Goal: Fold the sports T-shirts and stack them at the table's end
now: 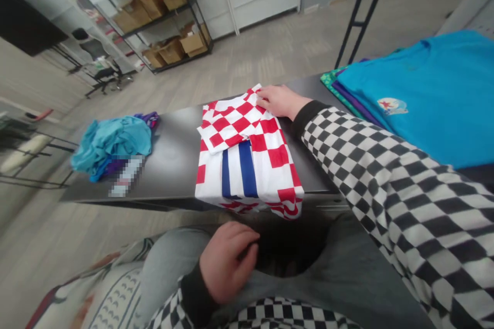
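The right hand (280,102) is resting its flat, close-together fingers on the far end of a folded red-and-white checked shirt (247,164), which is lying mid-worktop (173,164) and drooping over the near edge, while the left hand (227,262) is curling its fingers against grey trousers (173,262).

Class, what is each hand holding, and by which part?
Nothing is clearly gripped: the right hand lies flat on the far edge of the folded red-and-white checked shirt; the left hand curls over grey trousers.
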Available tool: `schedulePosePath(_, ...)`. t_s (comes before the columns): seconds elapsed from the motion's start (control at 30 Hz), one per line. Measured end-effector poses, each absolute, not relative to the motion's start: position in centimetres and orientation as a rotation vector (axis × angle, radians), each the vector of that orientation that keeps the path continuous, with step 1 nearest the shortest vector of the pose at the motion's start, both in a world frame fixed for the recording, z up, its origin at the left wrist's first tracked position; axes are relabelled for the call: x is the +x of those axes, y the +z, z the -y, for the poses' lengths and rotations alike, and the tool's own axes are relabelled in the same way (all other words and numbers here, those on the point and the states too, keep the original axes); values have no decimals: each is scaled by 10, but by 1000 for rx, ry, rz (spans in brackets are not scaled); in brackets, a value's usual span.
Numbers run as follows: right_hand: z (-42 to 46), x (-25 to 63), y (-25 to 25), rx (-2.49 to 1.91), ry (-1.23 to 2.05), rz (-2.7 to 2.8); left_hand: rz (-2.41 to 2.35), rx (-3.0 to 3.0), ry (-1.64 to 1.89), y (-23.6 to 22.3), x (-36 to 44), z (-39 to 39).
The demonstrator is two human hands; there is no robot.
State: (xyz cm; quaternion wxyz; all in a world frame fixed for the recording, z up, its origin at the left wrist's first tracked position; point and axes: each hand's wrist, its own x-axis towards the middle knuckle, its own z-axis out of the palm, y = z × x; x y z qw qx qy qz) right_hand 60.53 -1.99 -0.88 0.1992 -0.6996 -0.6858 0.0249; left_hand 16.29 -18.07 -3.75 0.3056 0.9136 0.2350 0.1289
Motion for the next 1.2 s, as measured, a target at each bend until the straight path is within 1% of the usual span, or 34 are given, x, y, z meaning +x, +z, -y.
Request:
schedulePosePath(0.1,37,599,3,-1919,-21,1703,-1194,1967,574,-63,135,145)
schedulePosePath(0.17,59,588,13,-1845,-59,1546,-1388,1572,690,-73,126,124)
schedulePosePath(0.27,121,555,22,-1733,-124,1391,-1317,1247,758,-77,128,109)
schedulePosePath(0.37,208,507,15,-1568,-78,1220,-1218,1186,784,-79,137,112)
schedulePosePath(0.47,289,458,-9,-1577,94,970,-1184,1200,761,-83,144,117)
schedulePosePath(0.57,330,423,-45,-1622,269,686,-1179,1196,759,-89,149,115)
schedulePosePath(0.7,322,406,-91,-1629,547,553,-1178,1142,713,-94,152,105)
schedulePosePath(0.8,305,407,-109,-1682,751,625,-1184,1187,659,-95,147,98)
schedulePosePath(0.87,299,408,-113,-1761,867,761,-1173,1280,543,-96,142,95)
schedulePosePath(1.03,296,403,-112,-2033,1158,1054,-1164,1680,50,-92,140,90)
schedulePosePath(1.1,298,399,-111,-2099,1176,1066,-1182,1747,-50,-89,142,91)
schedulePosePath(1.2,303,395,-106,-2127,1158,1068,-1152,1749,-95,-84,143,96)
